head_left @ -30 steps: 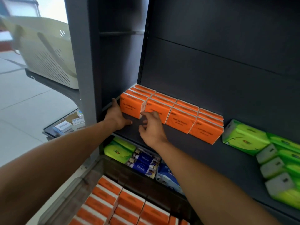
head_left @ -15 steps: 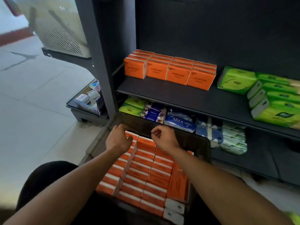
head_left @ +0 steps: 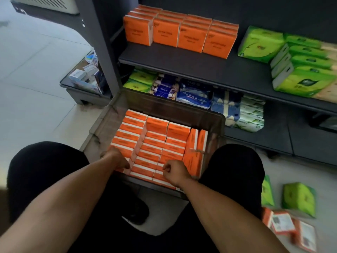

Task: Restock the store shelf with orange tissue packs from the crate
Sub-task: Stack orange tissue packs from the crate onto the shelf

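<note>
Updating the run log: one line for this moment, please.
phase: reaching for stock | left hand: on orange tissue packs in crate | right hand: curled over packs, grip unclear | shelf: four orange rows

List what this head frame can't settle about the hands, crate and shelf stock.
- Left hand, right hand: fingertips curl out of sight below the knuckles; grip on the orange packs unclear.
- Crate: lower layers hidden by the top packs.
- Shelf row: print too small to read.
- Green packs: cut off by the right edge.

dark print on shelved orange tissue packs (head_left: 179, 31), too blurred to read
</note>
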Demonstrator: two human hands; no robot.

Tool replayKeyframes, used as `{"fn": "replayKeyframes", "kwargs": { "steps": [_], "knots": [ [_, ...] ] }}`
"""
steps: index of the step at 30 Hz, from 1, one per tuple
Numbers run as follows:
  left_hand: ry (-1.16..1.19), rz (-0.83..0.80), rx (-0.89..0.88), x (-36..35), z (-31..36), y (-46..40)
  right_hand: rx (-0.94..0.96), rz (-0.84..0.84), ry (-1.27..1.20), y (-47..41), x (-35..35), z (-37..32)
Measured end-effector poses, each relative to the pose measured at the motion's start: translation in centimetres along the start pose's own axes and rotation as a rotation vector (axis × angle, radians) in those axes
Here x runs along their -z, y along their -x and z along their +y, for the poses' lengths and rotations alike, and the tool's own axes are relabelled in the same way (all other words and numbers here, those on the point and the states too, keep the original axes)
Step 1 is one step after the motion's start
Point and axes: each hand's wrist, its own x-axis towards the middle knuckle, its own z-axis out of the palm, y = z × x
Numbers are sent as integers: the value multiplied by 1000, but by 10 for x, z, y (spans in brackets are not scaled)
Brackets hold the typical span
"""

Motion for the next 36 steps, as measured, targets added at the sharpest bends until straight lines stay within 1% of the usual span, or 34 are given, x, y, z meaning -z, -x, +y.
{"fn": "replayKeyframes", "kwargs": {
  "steps": [4,7,11,14,17,20,25,29,31,34,36],
  "knots": [
    [-12,-29,58,-5,-2,-10,-10,37,-4,1,5,-3],
    [-36,-5,121,-9,0,-11,-24,42,-5,1,6,-2],
    [-75,-24,121,-9,1,-13,-35,33,-17,2,6,-3],
    [-114,-6,150,-3,2,0,-46,27,-30,2,6,-4],
    [-52,0,161,-4,4,3,-56,16,-31,2,6,-5],
    [16,-12,148,-4,3,4,-66,9,-40,2,7,-6],
    [21,7,102,5,3,16,-72,-2,-39,3,7,-9],
    [-23,-58,60,14,14,20,-42,-2,-51,2,8,-14],
    [-19,-122,32,17,23,16,-2,12,-67,2,9,-18],
    [30,-111,-35,29,33,23,119,14,-145,5,12,-29],
    [155,-148,-85,38,40,37,204,15,-177,6,15,-34]
  ]
}}
